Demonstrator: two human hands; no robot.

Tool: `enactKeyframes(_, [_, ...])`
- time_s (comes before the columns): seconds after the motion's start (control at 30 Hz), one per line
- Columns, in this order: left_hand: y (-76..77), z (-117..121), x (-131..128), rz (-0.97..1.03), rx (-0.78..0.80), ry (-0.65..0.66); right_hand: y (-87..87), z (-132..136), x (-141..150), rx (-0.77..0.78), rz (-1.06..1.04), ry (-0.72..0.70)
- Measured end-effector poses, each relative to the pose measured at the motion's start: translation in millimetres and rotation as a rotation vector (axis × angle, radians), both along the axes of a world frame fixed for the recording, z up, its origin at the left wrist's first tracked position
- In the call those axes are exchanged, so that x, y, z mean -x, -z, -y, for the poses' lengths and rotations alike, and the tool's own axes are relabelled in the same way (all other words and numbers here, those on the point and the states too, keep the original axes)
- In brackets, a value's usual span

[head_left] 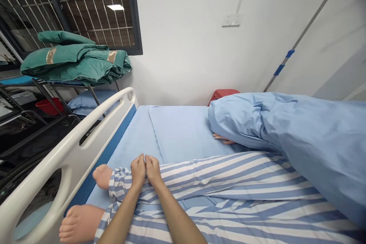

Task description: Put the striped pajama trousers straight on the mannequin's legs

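Observation:
A manikin lies on the bed in blue and white striped trousers [228, 183]. Its two bare feet [78, 223] point toward the white footboard. My left hand [138, 170] and my right hand [153, 169] are side by side, both closed in a pinch on the striped trouser leg near the farther ankle [102, 176]. A light blue quilt [300, 137] is bunched over the manikin's upper body at the right. The manikin's hand [223, 138] peeks out from under the quilt's edge.
The white footboard rail [71, 148] runs along the left of the blue bed sheet [177, 129]. Behind it a metal rack holds folded green blankets [77, 59] and a red basin [50, 106]. A red stool [224, 93] and an IV pole [300, 38] stand by the wall.

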State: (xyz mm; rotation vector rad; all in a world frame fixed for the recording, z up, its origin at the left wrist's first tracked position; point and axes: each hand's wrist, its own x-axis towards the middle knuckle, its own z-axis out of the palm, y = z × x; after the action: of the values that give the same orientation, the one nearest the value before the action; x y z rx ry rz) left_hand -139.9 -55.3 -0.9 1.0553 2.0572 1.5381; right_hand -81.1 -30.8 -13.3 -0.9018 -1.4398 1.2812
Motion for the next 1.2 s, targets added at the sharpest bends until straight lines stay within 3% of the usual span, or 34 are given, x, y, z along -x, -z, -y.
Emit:
enactKeyframes(0.2, [14.0, 6, 0, -0.178, 0.099, 0.022, -5.3, 0, 2, -0.034, 0.199, 0.057])
enactKeyframes(0.37, [21.5, 5, 4, -0.206, 0.085, 0.048, -20.8, -2, -12, -0.220, 0.471, 0.025])
enactKeyframes(0.5, [21.2, 5, 2, -0.211, 0.098, 0.068, -13.8, -1, -20, -0.211, 0.418, 0.007])
enactKeyframes(0.63, [11.4, -4, -5, -0.078, 0.048, 0.085, -4.1, -4, -20, -0.158, 0.289, 0.021])
enactKeyframes(0.83, [8.5, -15, -24, 0.191, -0.046, -0.077, -0.7, -10, -20, -0.090, 0.176, 0.075])
enactKeyframes(1.0, [12.3, -8, -30, -0.048, 0.031, -0.003, -9.8, -11, -22, -0.058, 0.224, 0.109])
enactKeyframes(1.2, [13.8, -7, -30, -0.101, 0.056, 0.034, -22.9, -12, -39, -0.226, 0.475, 0.053])
